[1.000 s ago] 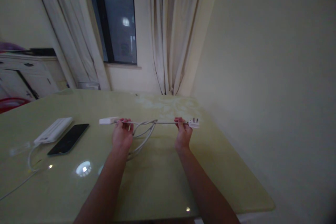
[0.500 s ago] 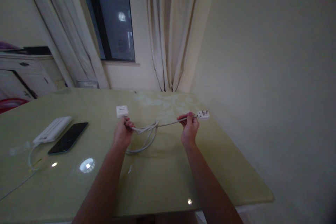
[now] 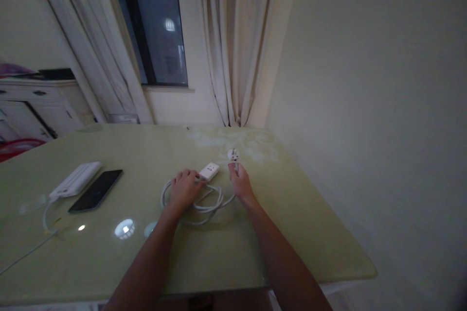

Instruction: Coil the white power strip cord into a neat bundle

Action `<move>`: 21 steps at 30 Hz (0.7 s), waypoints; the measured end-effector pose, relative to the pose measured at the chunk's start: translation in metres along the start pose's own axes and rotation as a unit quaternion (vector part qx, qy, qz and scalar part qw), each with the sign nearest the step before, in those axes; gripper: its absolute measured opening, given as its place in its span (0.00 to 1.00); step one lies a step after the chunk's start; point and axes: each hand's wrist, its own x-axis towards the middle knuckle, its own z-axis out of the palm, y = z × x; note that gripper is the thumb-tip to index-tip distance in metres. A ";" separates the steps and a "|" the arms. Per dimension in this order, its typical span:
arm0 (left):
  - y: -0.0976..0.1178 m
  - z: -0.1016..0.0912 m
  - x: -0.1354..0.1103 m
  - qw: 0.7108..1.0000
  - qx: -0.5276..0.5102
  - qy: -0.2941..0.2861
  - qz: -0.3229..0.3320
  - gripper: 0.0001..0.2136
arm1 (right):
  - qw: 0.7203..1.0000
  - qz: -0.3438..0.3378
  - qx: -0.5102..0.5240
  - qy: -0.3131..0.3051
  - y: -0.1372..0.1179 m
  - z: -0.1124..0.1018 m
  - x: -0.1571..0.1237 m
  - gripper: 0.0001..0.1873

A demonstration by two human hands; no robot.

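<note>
A white extension cord [image 3: 204,202] lies in loose loops on the green glass-topped table [image 3: 226,257]. My left hand [image 3: 185,188] rests on the cord just behind its small white socket block [image 3: 209,170], fingers curled over the cable. My right hand [image 3: 239,182] pinches the cord right below the white plug [image 3: 233,155], which points up and away from me. Both hands are low, at the tabletop, with the coiled cable between them.
A black phone [image 3: 96,190] and a white power bank [image 3: 75,180] with a thin white cable [image 3: 34,238] lie at the left. Curtains [image 3: 233,43] and a dark window [image 3: 156,24] stand behind the table; a wall runs along the right edge. A white cabinet [image 3: 40,107] is far left.
Both hands came down from holding the cord stretched in the air and moved closer together. The socket block and looped cord now lie on the table; the plug swung inward.
</note>
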 end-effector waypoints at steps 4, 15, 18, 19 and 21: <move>-0.009 -0.010 -0.008 0.998 0.037 0.022 -0.034 0.26 | 0.972 0.003 -0.228 -0.058 0.003 0.010 -0.014 0.17; -0.037 -0.011 0.007 0.999 -0.009 0.003 -0.049 0.25 | 0.950 -0.042 -0.308 -0.034 0.010 0.016 -0.010 0.22; -0.044 -0.023 0.012 0.990 -0.003 0.103 -0.094 0.22 | 0.960 -0.046 -0.267 -0.069 0.003 0.014 -0.012 0.23; -0.047 -0.026 0.014 0.980 0.000 0.157 -0.120 0.22 | 0.966 -0.050 -0.234 -0.093 0.001 0.014 -0.015 0.23; -0.052 -0.030 0.018 0.958 -0.005 0.242 -0.155 0.22 | 0.974 -0.059 -0.165 -0.141 -0.002 0.016 -0.019 0.22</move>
